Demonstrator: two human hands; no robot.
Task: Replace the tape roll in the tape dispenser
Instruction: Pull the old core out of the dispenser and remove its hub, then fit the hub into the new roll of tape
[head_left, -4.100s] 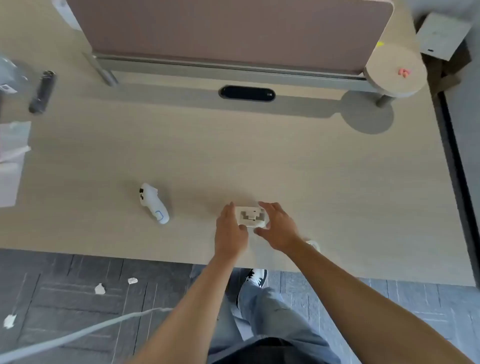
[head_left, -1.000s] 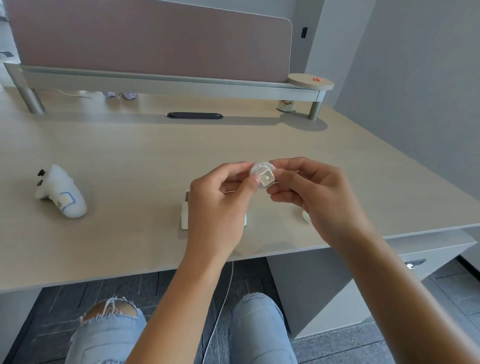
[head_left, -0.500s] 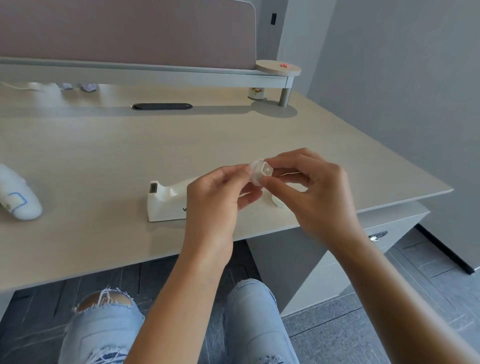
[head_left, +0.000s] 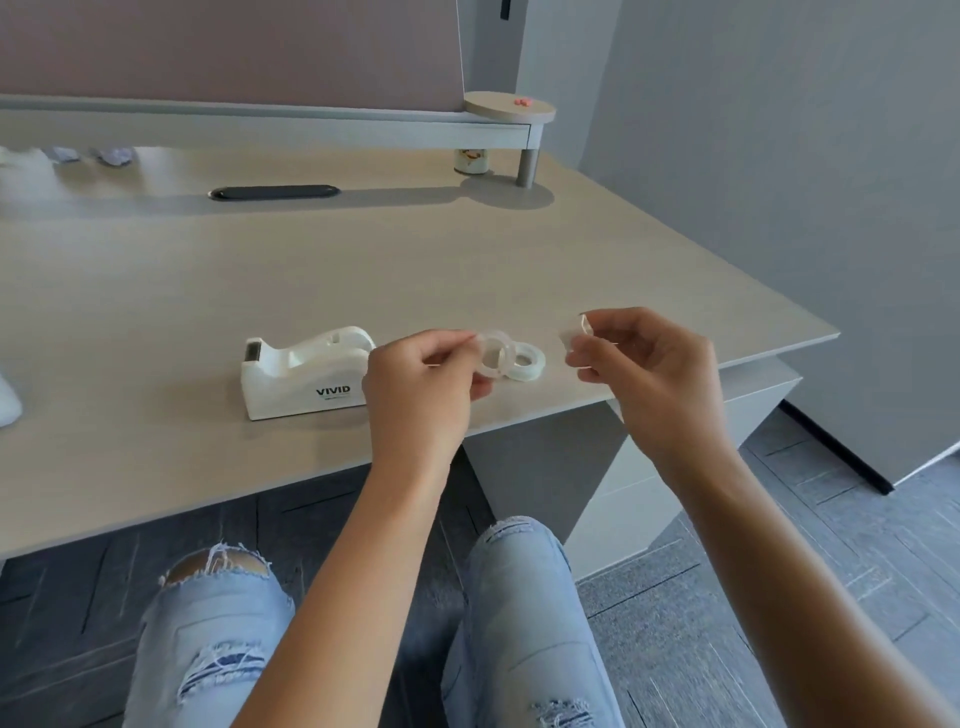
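A white tape dispenser (head_left: 301, 373) marked VIVID sits on the desk near its front edge, its roll slot empty. My left hand (head_left: 421, 384) pinches a thin clear ring, the spent tape roll (head_left: 492, 354), just right of the dispenser. Behind that ring a fuller clear tape roll (head_left: 527, 361) lies flat on the desk. My right hand (head_left: 644, 364) holds the small white spool hub (head_left: 574, 333) between thumb and fingers, a little apart from the ring.
The desk (head_left: 415, 260) ends at its right corner close to my right hand. A black cable slot (head_left: 274, 192) and a small tin (head_left: 470, 161) under a round shelf (head_left: 511, 106) sit at the back. A white object (head_left: 8, 400) lies at the left edge.
My hands have pulled apart: the ring stays in the left hand and the hub has come out in the right. The view has swung further right and down.
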